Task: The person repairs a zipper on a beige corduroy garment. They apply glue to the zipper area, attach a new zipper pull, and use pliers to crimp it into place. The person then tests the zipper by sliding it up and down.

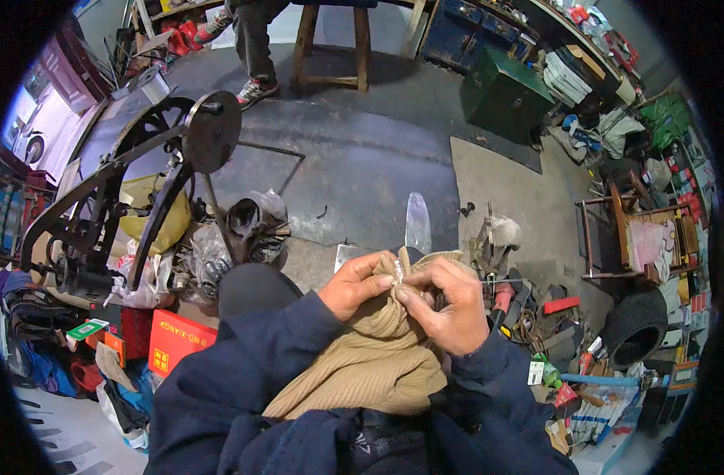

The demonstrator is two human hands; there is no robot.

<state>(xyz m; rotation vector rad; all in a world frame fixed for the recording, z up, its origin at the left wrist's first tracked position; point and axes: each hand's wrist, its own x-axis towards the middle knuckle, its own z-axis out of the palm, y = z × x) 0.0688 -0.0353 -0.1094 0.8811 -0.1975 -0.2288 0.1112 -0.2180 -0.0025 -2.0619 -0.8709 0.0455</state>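
A tan ribbed knit garment (pixel 362 368) lies bunched across my lap, its upper part gathered between my hands. My left hand (pixel 356 286) is closed on it, thumb and fingers pinching a fold. From the other side my right hand (pixel 451 305) pinches the same spot, its fingers bent and thumb pressed in. Between the fingertips shows a small whitish strip (pixel 398 271), too small to identify. Just beyond the hands, a flat pale metal piece with a rounded end (pixel 417 223) points away from me.
To the left stands a black iron machine with a round wheel (pixel 212 132), near a red box (pixel 178 342). Tools and a red-handled piece (pixel 561 305) lie right, with a tire (pixel 633 328). Ahead are a green chest (pixel 504 95), a wooden stool (pixel 330 47) and another person's legs (pixel 255 51).
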